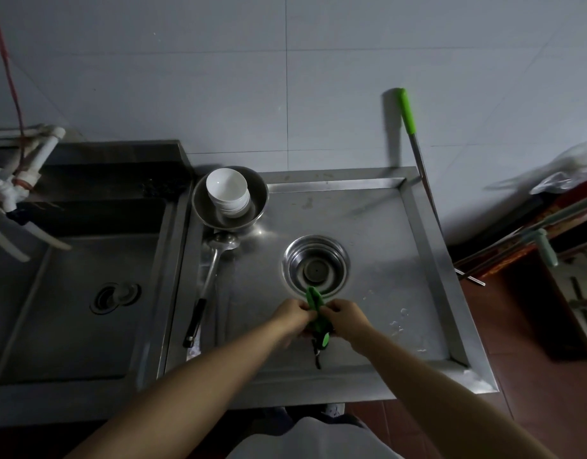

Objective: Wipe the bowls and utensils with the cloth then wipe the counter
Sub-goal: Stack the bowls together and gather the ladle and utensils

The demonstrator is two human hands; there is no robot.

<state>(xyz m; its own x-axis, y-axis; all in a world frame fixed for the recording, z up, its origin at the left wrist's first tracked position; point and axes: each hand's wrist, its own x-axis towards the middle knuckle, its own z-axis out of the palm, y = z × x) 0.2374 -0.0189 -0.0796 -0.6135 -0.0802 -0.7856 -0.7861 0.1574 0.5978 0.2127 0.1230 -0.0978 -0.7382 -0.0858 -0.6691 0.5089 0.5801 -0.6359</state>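
Green cloth [315,309] between left hand [293,314], right hand [346,316]

Left hand [293,318] and right hand [346,318] meet (fingers [331,308] pinched), forearms outstretched.

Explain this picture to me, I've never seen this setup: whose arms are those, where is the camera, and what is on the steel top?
There is no machine here. A person wears one wide-angle camera on the head, looking down, so the two bare arms are their own. The left hand and right hand meet over a steel counter, both gripping something green, seemingly a cloth around a green utensil; what exactly is unclear. On the counter: white bowls stacked in a metal basin, a ladle with a black handle, and a second metal bowl. A sink lies to the left, and a green-handled pole leans on the wall.
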